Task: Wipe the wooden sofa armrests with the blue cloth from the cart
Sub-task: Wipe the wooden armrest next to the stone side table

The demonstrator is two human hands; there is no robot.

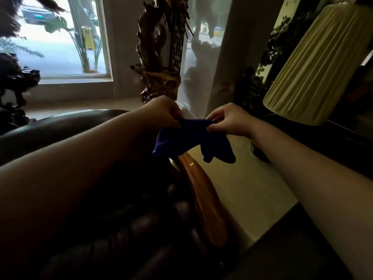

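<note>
A blue cloth point(191, 140) hangs stretched between both my hands above the far end of the glossy wooden sofa armrest point(203, 201). My left hand point(163, 113) pinches the cloth's left top corner. My right hand point(228, 119) pinches the right top corner. The cloth's lower edges droop loose, and one fold touches or hangs just over the armrest's upper end. The armrest runs from the cloth down toward me, orange-brown with a light glint. The dark leather sofa point(60, 128) lies to its left.
A carved wooden root sculpture point(159, 57) stands right behind the hands. A pleated cream lampshade point(319, 65) is at the right on a dark side table point(302, 249). Pale floor point(248, 188) shows between armrest and table. A window point(60, 37) is at back left.
</note>
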